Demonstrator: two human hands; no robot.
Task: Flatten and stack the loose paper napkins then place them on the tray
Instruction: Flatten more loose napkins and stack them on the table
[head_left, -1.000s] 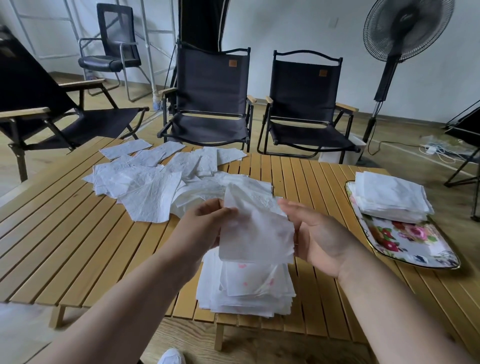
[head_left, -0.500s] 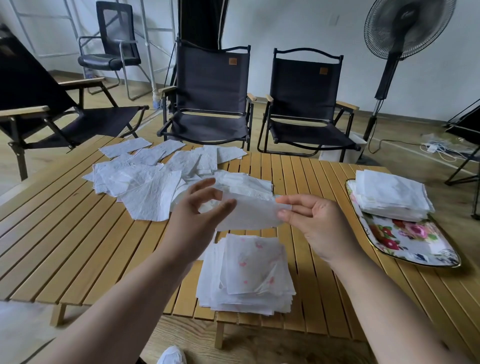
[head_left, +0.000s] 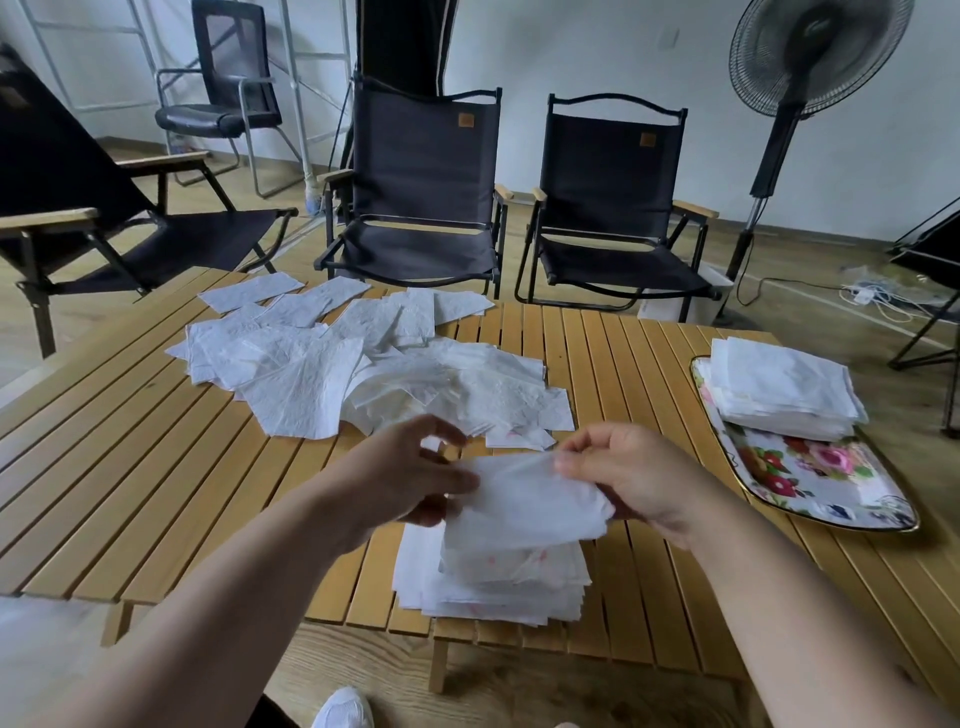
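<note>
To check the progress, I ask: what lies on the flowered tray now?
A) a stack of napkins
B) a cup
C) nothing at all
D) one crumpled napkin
A: a stack of napkins lies on the far part of the tray, while its near part shows the bare flower pattern.
</note>
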